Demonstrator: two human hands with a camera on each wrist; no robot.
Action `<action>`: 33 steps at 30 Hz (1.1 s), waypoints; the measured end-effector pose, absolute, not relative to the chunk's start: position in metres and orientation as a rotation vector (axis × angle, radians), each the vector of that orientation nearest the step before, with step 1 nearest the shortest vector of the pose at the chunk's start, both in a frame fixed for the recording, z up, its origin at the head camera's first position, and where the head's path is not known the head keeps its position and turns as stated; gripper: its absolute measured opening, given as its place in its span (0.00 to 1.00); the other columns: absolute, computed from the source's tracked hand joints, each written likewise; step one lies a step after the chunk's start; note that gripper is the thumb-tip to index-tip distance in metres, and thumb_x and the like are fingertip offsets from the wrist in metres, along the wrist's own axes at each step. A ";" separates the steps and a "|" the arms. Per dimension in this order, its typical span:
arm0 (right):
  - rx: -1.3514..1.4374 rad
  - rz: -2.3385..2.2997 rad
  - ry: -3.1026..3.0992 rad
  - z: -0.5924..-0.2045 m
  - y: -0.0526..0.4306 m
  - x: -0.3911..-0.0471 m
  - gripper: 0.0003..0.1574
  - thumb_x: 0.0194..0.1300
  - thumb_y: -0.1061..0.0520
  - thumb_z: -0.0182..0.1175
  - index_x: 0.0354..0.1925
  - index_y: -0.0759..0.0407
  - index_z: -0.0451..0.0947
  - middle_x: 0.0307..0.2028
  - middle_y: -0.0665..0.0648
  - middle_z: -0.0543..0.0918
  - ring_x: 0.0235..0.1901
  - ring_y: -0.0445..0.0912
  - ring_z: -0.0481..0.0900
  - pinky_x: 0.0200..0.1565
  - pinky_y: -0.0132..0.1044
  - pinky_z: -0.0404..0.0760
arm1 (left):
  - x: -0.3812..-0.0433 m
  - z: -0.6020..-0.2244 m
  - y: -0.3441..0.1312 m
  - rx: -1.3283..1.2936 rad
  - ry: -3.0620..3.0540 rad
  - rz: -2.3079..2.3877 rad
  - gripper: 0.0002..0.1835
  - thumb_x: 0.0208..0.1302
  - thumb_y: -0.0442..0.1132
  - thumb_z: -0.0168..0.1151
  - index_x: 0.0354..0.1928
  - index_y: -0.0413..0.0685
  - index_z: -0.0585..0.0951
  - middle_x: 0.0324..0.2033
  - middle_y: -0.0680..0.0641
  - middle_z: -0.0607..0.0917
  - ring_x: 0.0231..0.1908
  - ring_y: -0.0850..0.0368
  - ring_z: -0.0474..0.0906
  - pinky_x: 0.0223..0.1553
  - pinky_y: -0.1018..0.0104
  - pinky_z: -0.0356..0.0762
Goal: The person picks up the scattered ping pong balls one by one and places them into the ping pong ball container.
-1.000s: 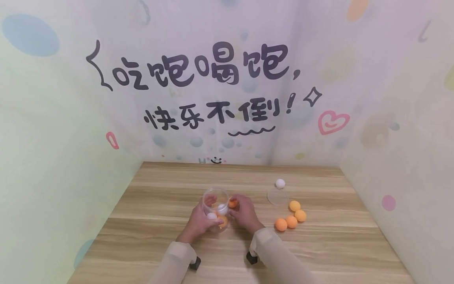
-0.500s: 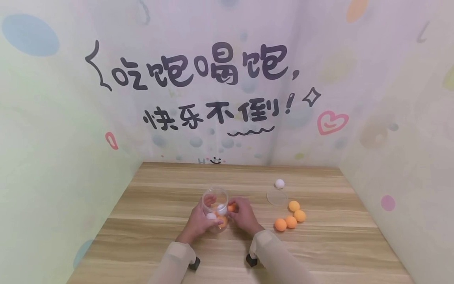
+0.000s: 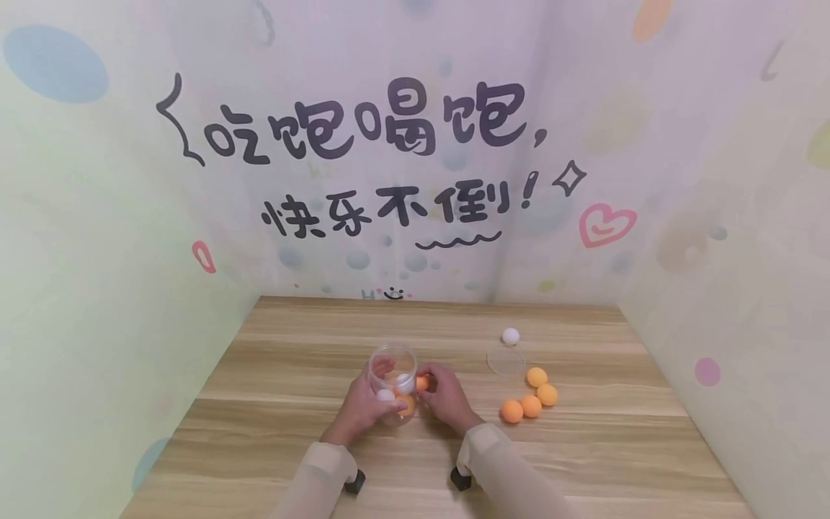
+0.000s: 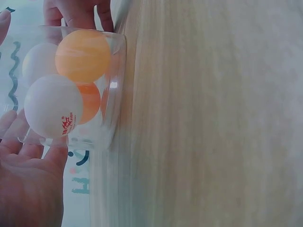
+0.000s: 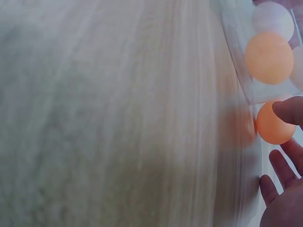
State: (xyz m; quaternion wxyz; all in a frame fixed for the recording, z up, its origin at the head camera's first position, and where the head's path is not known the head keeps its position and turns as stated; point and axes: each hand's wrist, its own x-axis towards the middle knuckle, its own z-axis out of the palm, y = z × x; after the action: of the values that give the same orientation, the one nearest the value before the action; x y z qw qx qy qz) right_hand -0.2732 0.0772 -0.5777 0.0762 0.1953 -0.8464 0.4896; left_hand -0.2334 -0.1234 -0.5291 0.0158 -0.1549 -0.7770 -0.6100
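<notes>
My left hand (image 3: 362, 407) grips a clear plastic jar (image 3: 393, 350) from its left side, fingers behind and thumb in front. The jar stands upright on the table with its mouth uncovered. Through its wall I see white ping-pong balls (image 4: 53, 106) and orange ping-pong balls (image 4: 83, 56), several in all. Against the jar's right side, outside it and low by the table, my right hand (image 3: 449, 398) pinches another orange ping-pong ball (image 5: 274, 125) between thumb and fingers. Part of that ball is covered by the thumb.
To the right, several loose orange ping-pong balls (image 3: 531, 406) lie on the wooden table (image 3: 596, 461). Behind them are a clear round lid (image 3: 506, 361), lying flat, and a white ping-pong ball (image 3: 511, 336). Printed walls (image 3: 415, 274) enclose the back and sides.
My right hand has brought the orange ball slightly left and nearer to me, up against the jar's side. The left hand and jar have stayed in place.
</notes>
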 end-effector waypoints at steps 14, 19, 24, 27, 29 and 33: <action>0.535 1.407 -2.636 -0.584 0.082 -0.271 0.23 0.52 0.70 0.70 0.46 0.57 0.79 0.46 0.55 0.81 0.48 0.51 0.75 0.53 0.51 0.73 | -0.235 -0.529 -0.123 -0.502 -2.397 -1.901 0.44 0.41 0.28 0.79 0.62 0.34 0.66 0.62 0.32 0.72 0.63 0.37 0.66 0.63 0.42 0.63; 0.553 1.433 -2.629 -0.585 0.084 -0.270 0.22 0.54 0.68 0.69 0.47 0.58 0.79 0.47 0.56 0.81 0.47 0.50 0.76 0.51 0.49 0.75 | -0.234 -0.528 -0.123 -0.486 -2.410 -1.901 0.44 0.42 0.28 0.79 0.63 0.34 0.66 0.62 0.33 0.72 0.64 0.38 0.65 0.63 0.42 0.62; 0.538 1.472 -2.659 -0.585 0.087 -0.268 0.21 0.57 0.66 0.69 0.49 0.56 0.78 0.47 0.54 0.80 0.45 0.48 0.76 0.48 0.46 0.77 | -0.240 -0.542 -0.124 -0.476 -2.405 -1.886 0.45 0.41 0.31 0.80 0.63 0.38 0.67 0.62 0.36 0.73 0.64 0.40 0.66 0.63 0.43 0.62; 0.534 1.486 -2.658 -0.585 0.087 -0.267 0.21 0.57 0.65 0.69 0.49 0.55 0.78 0.47 0.53 0.81 0.44 0.47 0.76 0.48 0.44 0.78 | -0.247 -0.554 -0.125 -0.457 -2.401 -1.873 0.46 0.39 0.33 0.82 0.63 0.43 0.68 0.62 0.41 0.74 0.64 0.44 0.68 0.63 0.45 0.63; 0.534 1.492 -2.653 -0.585 0.088 -0.266 0.21 0.57 0.65 0.69 0.49 0.56 0.78 0.46 0.53 0.81 0.43 0.47 0.76 0.47 0.43 0.78 | -0.249 -0.559 -0.125 -0.449 -2.402 -1.864 0.46 0.38 0.35 0.83 0.62 0.44 0.68 0.62 0.42 0.75 0.63 0.45 0.68 0.63 0.45 0.64; 0.549 1.505 -2.626 -0.584 0.089 -0.264 0.21 0.56 0.66 0.69 0.48 0.57 0.78 0.45 0.54 0.81 0.42 0.47 0.77 0.45 0.41 0.79 | -0.249 -0.559 -0.124 -0.444 -2.405 -1.856 0.46 0.38 0.34 0.82 0.63 0.43 0.68 0.61 0.42 0.75 0.63 0.45 0.68 0.63 0.46 0.64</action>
State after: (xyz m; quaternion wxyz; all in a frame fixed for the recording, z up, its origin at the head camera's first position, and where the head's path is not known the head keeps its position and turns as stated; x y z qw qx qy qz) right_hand -0.2640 0.0893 -0.5842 0.0329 0.1785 -0.8533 0.4889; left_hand -0.2490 -0.1245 -0.5585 0.0356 -0.1446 -0.7828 -0.6041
